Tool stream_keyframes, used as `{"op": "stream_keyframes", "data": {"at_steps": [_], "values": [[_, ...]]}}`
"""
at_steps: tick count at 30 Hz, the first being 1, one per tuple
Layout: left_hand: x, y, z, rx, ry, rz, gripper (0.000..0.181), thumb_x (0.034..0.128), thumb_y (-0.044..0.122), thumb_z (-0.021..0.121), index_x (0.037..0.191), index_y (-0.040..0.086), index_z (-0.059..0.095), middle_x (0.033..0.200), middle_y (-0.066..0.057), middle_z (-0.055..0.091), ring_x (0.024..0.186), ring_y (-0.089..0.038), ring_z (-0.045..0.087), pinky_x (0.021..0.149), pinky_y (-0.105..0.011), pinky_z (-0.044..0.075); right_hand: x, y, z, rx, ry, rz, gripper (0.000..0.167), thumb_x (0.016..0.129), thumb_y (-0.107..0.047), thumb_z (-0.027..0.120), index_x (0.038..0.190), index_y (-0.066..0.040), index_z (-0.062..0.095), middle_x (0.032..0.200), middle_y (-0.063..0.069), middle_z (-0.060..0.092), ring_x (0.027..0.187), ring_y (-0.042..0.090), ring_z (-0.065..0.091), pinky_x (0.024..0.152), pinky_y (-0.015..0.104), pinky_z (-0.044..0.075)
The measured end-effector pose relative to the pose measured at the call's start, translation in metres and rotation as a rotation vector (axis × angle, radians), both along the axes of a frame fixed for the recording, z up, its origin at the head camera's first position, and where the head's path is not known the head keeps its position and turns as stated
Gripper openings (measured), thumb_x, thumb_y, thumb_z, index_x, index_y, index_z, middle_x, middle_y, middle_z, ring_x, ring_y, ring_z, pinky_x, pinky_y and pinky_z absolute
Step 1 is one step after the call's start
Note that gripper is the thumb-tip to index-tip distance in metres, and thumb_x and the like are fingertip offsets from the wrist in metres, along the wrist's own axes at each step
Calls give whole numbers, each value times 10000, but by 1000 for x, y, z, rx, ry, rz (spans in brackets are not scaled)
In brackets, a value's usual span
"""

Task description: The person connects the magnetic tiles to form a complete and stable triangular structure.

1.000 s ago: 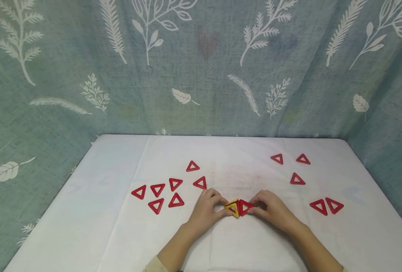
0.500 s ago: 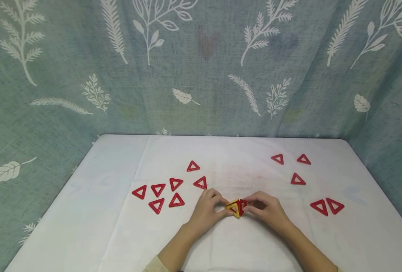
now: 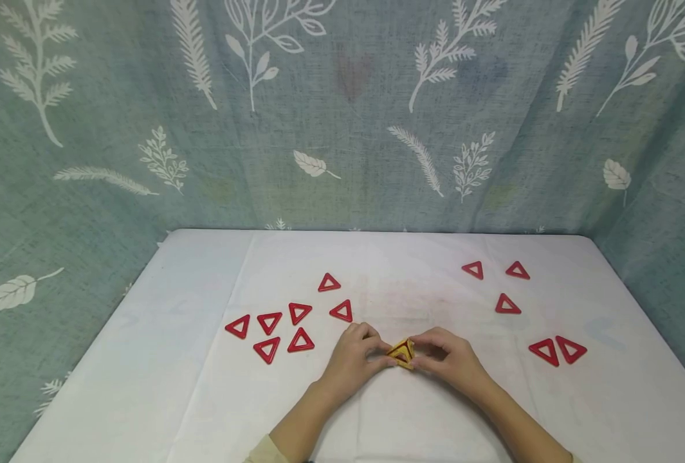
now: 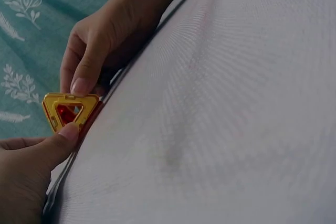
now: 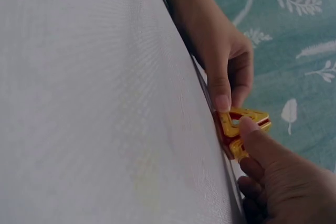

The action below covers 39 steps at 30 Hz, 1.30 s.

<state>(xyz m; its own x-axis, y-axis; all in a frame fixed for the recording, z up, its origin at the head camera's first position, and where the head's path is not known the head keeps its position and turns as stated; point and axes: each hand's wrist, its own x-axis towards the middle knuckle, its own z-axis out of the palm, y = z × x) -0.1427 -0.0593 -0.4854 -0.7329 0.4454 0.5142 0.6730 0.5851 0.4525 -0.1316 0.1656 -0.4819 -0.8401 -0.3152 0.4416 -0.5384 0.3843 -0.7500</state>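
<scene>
In the head view, a small cluster of yellow and red triangular magnetic tiles (image 3: 402,354) is held between both hands near the table's front middle. My left hand (image 3: 349,355) pinches its left side, and the left thumb lies on the yellow front triangle (image 4: 54,109) in the left wrist view. From the other side my right hand (image 3: 453,361) grips it between thumb and fingers. The right wrist view shows yellow frames with red between them, set at an angle to each other. Fingers behind the tiles are partly hidden.
Several loose red triangle tiles (image 3: 300,340) lie flat on the white-covered table (image 3: 203,399) to the left of the hands. More lie at the right, including two side by side (image 3: 544,352). A patterned green curtain (image 3: 342,161) hangs behind and at both sides.
The right hand has moved slightly left, toward the left hand. The red triangle at the right of the cluster has swung in, and yellow now shows there. The left hand has barely moved.
</scene>
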Motion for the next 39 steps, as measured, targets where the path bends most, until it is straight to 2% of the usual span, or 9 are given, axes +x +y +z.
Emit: {"op": "stream_keyframes", "data": {"at_steps": [3, 6, 11, 15, 19, 22, 24, 28, 39], "values": [[1, 1, 3, -30, 35, 6, 263, 705, 334, 810, 895, 159, 758, 876, 58, 548, 808, -87, 486, 732, -239, 401, 0, 0, 0, 14, 50, -2, 364, 677, -106, 830, 1020, -50, 719, 884, 19, 679, 725, 129, 564, 637, 197, 465], [2, 1, 4, -57, 38, 14, 279, 732, 323, 794, 956, 159, 761, 885, 62, 566, 791, -81, 501, 711, -232, 409, 0, 0, -1, 24, 70, -16, 333, 698, -105, 817, 1013, -44, 727, 843, -3, 669, 693, 107, 547, 608, 197, 458], [3, 2, 3, -53, -3, 41, 293, 778, 284, 763, 1030, 136, 746, 869, 58, 576, 753, -66, 516, 665, -207, 426, -3, -4, -4, 46, 92, -53, 261, 715, -83, 800, 967, -56, 739, 816, -41, 659, 676, 15, 512, 581, 167, 447], [2, 3, 3, -34, -66, 91, 284, 793, 277, 751, 1032, 124, 743, 838, 69, 570, 698, -39, 482, 625, -178, 410, -7, -7, -6, 74, 128, -71, 226, 724, -73, 793, 945, -56, 749, 827, -54, 668, 706, 3, 524, 601, 154, 445], [1, 6, 4, -19, -92, 133, 271, 793, 271, 753, 1016, 117, 747, 827, 69, 565, 696, -45, 474, 656, -203, 397, -12, -9, -5, 131, 252, -94, 234, 696, -37, 802, 923, -34, 750, 826, -33, 662, 710, 37, 519, 615, 157, 426], [-2, 10, 5, -17, -77, 153, 271, 798, 267, 748, 1019, 112, 746, 827, 57, 565, 717, -71, 496, 685, -244, 396, -14, -9, -5, 151, 322, -111, 259, 665, -5, 810, 915, -6, 741, 827, -4, 649, 692, 58, 509, 613, 137, 413], [-4, 13, 6, -20, -71, 170, 272, 805, 273, 742, 1022, 110, 745, 824, 50, 569, 720, -83, 507, 684, -252, 402, -16, -9, -5, 154, 321, -122, 267, 663, 2, 811, 919, 1, 737, 825, 6, 641, 686, 60, 507, 611, 119, 410], [-9, 19, 6, -21, -73, 203, 274, 811, 265, 738, 1024, 93, 742, 819, 37, 567, 708, -95, 507, 668, -243, 412, -21, -9, -5, 156, 245, -171, 234, 696, -31, 804, 921, -20, 741, 814, -4, 637, 685, 40, 503, 591, 134, 428], [-32, 33, 5, 57, -174, 228, 297, 840, 197, 709, 1077, 20, 707, 863, -25, 569, 745, -108, 538, 655, -203, 459, -40, -12, 0, 182, 115, -287, 194, 754, -74, 776, 936, -19, 741, 769, -6, 604, 657, 52, 456, 558, 193, 410]]}}
